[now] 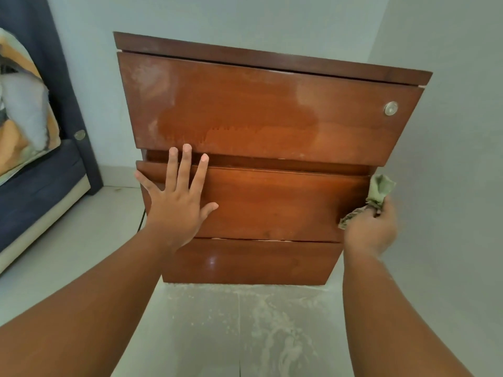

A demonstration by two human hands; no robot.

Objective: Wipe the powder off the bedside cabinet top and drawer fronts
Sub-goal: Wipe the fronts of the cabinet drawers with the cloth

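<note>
Reddish-brown wood fills the middle of what we see: the bedside cabinet (pixel 261 164), viewed from low in front, with three drawer fronts stacked under a dark top edge. We judge the job partly done. The top drawer front (pixel 272 110) carries pale powder haze at its left end and in a patch left of the round lock (pixel 391 108), while a darker, damp-looking swathe runs across its middle where we take it the cloth has passed. The middle drawer front (pixel 272 202) and the bottom drawer front (pixel 250 261) look clean and glossy. The cabinet's top surface is hidden from this angle, so we cannot say whether it is wiped. Our left hand (pixel 177 205) lies flat with fingers spread on the left part of the middle drawer front, fingertips reaching the gap beneath the top drawer. Our right hand (pixel 371 231) is bunched around a green cloth (pixel 377 190) at the cabinet's right edge, level with the middle drawer. Left of the cabinet stand a dark blue bed frame (pixel 40 191) and a patterned pillow (pixel 24 104); behind and right of it are plain pale walls. White powder (pixel 275 330) is strewn on the pale floor in front of the cabinet's base.
</note>
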